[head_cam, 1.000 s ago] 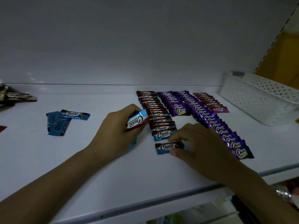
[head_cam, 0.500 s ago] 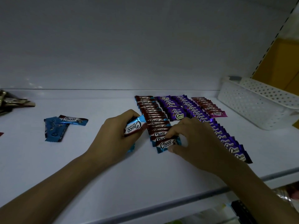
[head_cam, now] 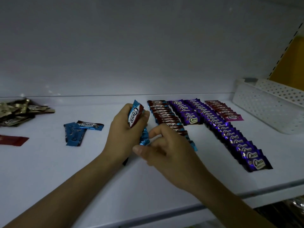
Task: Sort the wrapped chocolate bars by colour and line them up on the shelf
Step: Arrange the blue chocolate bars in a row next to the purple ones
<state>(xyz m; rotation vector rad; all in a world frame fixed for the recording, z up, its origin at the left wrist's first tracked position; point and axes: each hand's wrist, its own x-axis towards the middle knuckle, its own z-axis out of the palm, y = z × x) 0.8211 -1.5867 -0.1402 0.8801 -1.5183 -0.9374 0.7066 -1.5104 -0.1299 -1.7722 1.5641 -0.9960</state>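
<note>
Head view: left hand point(head_cam: 125, 129) grips two blue bars point(head_cam: 135, 116), right hand point(head_cam: 166, 148) pinches one; two loose bars point(head_cam: 77, 132) nearby.

A shop, it seems: a white display shelf point(head_cam: 82, 170) with a slotted upright point(head_cam: 285, 50) at the far right carries many identical wrapped chocolate bars point(head_cam: 230, 135) in colour rows, near a perforated stock basket point(head_cam: 269, 106).

held bars point(head_cam: 135, 115): blue foil, brown band, white "Choco" lettering. brown-and-blue row point(head_cam: 162, 112), purple rows point(head_cam: 228, 134), magenta row point(head_cam: 222, 109). loose bars point(head_cam: 74, 135) blue. pile point(head_cam: 14, 111) gold-bronze. single bar point(head_cam: 13, 140) red. basket point(head_cam: 269, 106) white, hole-dotted. shelf point(head_cam: 49, 170) white.
</note>
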